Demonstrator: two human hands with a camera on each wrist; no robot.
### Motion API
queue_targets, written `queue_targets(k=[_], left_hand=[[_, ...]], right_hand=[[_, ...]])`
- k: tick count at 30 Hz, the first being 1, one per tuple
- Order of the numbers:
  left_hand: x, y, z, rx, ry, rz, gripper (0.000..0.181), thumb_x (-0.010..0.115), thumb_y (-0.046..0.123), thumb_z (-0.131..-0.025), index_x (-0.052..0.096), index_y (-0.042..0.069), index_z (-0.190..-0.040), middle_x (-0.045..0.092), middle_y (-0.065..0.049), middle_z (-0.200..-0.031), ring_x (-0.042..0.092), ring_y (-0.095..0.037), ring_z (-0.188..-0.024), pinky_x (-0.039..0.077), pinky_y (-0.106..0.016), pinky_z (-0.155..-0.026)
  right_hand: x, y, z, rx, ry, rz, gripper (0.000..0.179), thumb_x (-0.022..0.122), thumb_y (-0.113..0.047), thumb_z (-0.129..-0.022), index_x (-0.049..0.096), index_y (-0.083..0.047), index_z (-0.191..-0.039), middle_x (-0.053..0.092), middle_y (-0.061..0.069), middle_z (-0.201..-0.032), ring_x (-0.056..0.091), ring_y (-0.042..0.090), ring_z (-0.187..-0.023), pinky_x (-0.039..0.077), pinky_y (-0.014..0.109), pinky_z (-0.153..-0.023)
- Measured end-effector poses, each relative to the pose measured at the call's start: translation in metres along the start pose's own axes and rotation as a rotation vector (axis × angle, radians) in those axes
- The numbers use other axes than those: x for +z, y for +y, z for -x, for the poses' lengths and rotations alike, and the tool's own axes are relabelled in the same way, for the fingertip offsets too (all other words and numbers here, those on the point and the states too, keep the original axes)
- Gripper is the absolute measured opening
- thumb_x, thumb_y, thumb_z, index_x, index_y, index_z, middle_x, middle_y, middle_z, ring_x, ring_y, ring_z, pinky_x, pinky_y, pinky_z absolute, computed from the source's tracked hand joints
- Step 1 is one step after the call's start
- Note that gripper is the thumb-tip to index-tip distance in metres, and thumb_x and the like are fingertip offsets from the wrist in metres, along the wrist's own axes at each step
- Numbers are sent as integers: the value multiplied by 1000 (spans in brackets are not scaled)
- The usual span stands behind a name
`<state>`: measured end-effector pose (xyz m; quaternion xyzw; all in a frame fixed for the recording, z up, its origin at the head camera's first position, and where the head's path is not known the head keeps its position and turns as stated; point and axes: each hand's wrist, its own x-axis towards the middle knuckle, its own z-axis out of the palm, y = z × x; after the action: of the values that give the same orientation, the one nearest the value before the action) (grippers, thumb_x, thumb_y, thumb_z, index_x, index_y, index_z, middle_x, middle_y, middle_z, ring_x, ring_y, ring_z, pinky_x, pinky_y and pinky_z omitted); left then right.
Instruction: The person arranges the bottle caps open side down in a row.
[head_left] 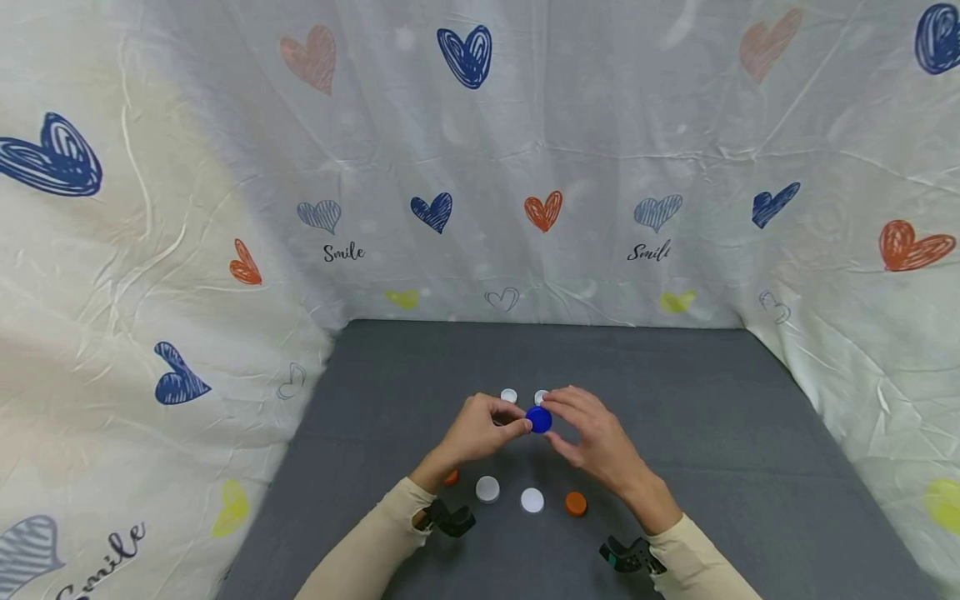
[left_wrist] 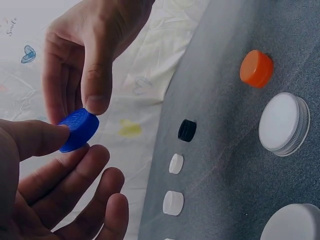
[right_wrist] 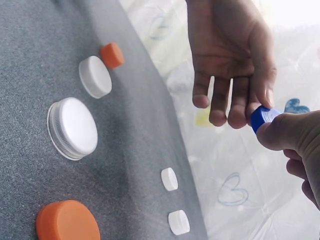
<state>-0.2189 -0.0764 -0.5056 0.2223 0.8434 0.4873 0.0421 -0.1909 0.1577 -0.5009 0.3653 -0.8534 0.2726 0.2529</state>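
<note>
pinching the blue cap [head_left: 538, 419] by its edge w/ thumb & fingertips of both the left hand [head_left: 477, 428] and the right hand [head_left: 596, 433], in the air above the gray bench [head_left: 675, 392], prob. for steady hold w/o covering much of its top. letting the left's other fingers spread loosely, maybe to give room. having below, on the bench, white caps [head_left: 487, 489], orange caps [head_left: 576, 503] & a black cap [left_wrist: 187, 130], set apart, perhaps for easy reach.

In the head view, the right hand [head_left: 592, 432] partly hides a white cap [head_left: 538, 397] from us; we cannot read the markings on the blue cap [left_wrist: 80, 129], and the right wrist view crops an orange cap [right_wrist: 69, 222].
</note>
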Motion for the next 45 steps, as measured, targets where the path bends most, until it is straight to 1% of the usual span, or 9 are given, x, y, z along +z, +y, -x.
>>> queue_targets(k=[6, 11, 15, 20, 24, 28, 32, 37, 45], left_hand=[[0, 1, 1, -34, -28, 10, 15, 75, 31, -90, 81, 18, -92, 74, 9, -80, 68, -9, -71, 55, -25, -61], [-1, 1, 2, -5, -27, -9, 19, 73, 33, -91, 80, 17, -98, 75, 8, -84, 68, -4, -72, 56, -23, -65], [-1, 1, 3, 89, -25, -68, 24, 74, 29, -91, 77, 14, -109, 77, 0, -95, 70, -7, -79, 59, -25, -70], [1, 3, 4, 230, -2, -236, 35, 78, 22, -87, 73, 11, -119, 75, -8, -108, 73, -23, -89, 61, -35, -74], [3, 4, 3, 325, 29, -400, 38, 80, 27, -87, 72, 14, -121, 76, -2, -106, 71, -18, -91, 58, -28, -77], [5, 6, 2, 384, 59, -492, 38, 81, 30, -86, 73, 16, -120, 76, 4, -104, 69, -14, -91, 56, -25, -80], [7, 7, 1, 398, 61, -533, 40, 80, 32, -87, 73, 16, -122, 76, 5, -109, 70, -12, -97, 56, -28, -86], [9, 10, 0, 398, 50, -578, 42, 78, 35, -88, 72, 16, -125, 75, 5, -113, 69, -9, -99, 57, -30, -87], [18, 13, -4, 410, 38, -654, 41, 80, 35, -86, 73, 16, -123, 75, 5, -112, 70, -8, -99, 56, -27, -88]], right_hand=[[0, 0, 2, -17, -14, 14, 51, 88, -16, -76, 70, -6, -123, 68, 7, -126, 59, 26, -121, 43, 51, -109], [0, 1, 3, -3, -25, 14, 48, 86, -20, -79, 70, -8, -123, 68, 7, -124, 60, 26, -120, 46, 50, -106], [0, 2, 4, 10, -27, 15, 47, 86, -21, -79, 70, -7, -121, 68, 6, -122, 60, 26, -119, 47, 49, -104], [1, 4, 6, 20, -25, 18, 47, 87, -19, -77, 71, -5, -118, 69, 7, -120, 62, 26, -115, 45, 52, -105], [2, 5, 7, 30, -30, 18, 46, 87, -19, -77, 71, -6, -118, 69, 6, -120, 62, 25, -113, 44, 55, -106], [3, 6, 8, 33, -33, 17, 45, 86, -21, -79, 70, -7, -119, 68, 5, -120, 62, 24, -114, 43, 56, -106], [3, 8, 10, 26, -22, 21, 44, 86, -21, -79, 71, -7, -118, 69, 5, -119, 62, 24, -113, 43, 54, -106], [2, 9, 12, 29, -21, 25, 42, 85, -22, -80, 71, -7, -117, 69, 4, -118, 63, 23, -114, 39, 43, -113], [-1, 11, 18, 52, -31, 32, 43, 86, -21, -79, 71, -7, -116, 70, 4, -118, 62, 24, -116, 47, 51, -103]])
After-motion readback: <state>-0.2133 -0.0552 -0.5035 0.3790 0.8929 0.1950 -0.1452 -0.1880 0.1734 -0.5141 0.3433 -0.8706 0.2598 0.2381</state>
